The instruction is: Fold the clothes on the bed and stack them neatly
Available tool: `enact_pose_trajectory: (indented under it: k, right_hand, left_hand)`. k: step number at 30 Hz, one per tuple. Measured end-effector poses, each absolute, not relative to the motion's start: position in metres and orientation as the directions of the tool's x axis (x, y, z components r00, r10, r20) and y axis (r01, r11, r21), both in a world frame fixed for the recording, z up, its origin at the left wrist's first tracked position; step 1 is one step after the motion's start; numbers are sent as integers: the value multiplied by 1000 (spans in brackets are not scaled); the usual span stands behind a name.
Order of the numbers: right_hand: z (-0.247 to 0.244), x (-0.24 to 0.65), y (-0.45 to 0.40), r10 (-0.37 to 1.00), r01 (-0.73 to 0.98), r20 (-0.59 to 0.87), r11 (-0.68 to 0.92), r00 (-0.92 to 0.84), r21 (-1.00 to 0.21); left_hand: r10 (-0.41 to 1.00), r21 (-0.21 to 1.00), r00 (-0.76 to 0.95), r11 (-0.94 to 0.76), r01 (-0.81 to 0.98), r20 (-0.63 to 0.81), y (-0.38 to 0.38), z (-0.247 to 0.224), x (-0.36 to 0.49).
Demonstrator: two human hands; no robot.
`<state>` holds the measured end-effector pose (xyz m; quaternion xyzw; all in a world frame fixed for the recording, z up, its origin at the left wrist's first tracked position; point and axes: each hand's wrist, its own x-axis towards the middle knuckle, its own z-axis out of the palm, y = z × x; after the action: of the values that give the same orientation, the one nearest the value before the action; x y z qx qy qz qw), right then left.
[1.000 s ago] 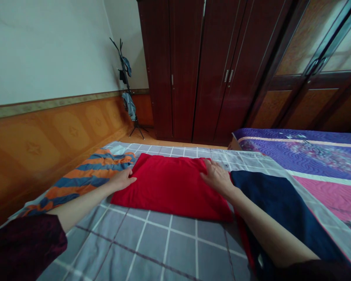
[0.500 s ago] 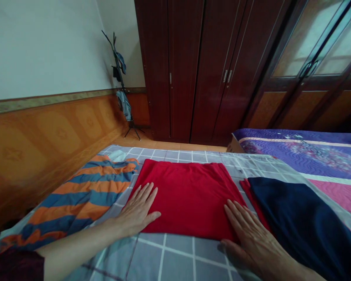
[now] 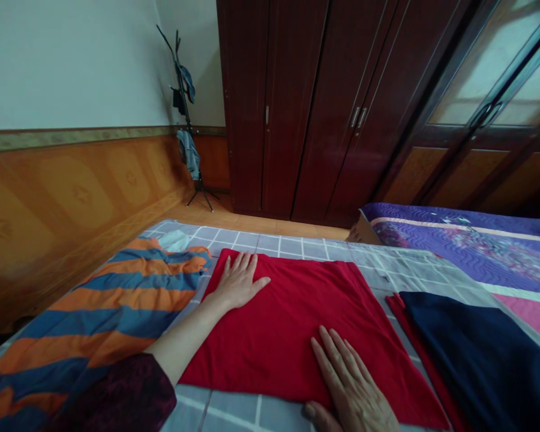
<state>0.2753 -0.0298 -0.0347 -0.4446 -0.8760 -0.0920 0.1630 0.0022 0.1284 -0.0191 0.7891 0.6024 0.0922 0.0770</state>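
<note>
A red piece of folded cloth (image 3: 279,324) lies spread on the checked grey bedsheet (image 3: 234,411). On its far left part rests my left hand (image 3: 239,281), palm down with the fingers spread. My right hand (image 3: 353,384) lies flat on the near right part of the red cloth, fingers stretched forward, thumb at its near edge. Neither hand grips anything. Light creases run across the red cloth. To the right, a dark navy cloth (image 3: 481,354) lies over another red cloth (image 3: 425,351).
An orange and blue striped cloth (image 3: 121,306) lies bunched on the left. Behind the bed stand a dark red wardrobe (image 3: 292,120) and a coat rack (image 3: 184,108). A purple floral bedcover (image 3: 468,231) is at the right.
My left hand has slid forward and right over the red cloth. My right hand has moved left and nearer to me. The view has tilted slightly.
</note>
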Motion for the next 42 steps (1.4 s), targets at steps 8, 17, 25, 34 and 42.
enact_pose_trajectory:
  k: [8, 17, 25, 34, 42]
  right_hand:
    - [-35, 281, -26, 752, 830, 393, 554, -529, 58]
    - [-35, 286, -25, 771, 823, 329, 568, -545, 30]
    - [-26, 286, -30, 802, 833, 284, 553, -525, -23]
    - [49, 242, 6, 762, 734, -7, 622, -648, -273]
    - [9, 301, 117, 979, 979, -42, 198, -201, -52]
  left_hand:
    - [918, 202, 389, -397, 895, 81, 126, -17, 0]
    - [834, 269, 551, -536, 800, 23, 98, -13, 18]
    - [741, 299, 670, -650, 699, 44, 70, -13, 45]
    - [753, 247, 658, -639, 729, 8, 73, -15, 48]
    - [761, 214, 649, -633, 744, -5, 69, -9, 48]
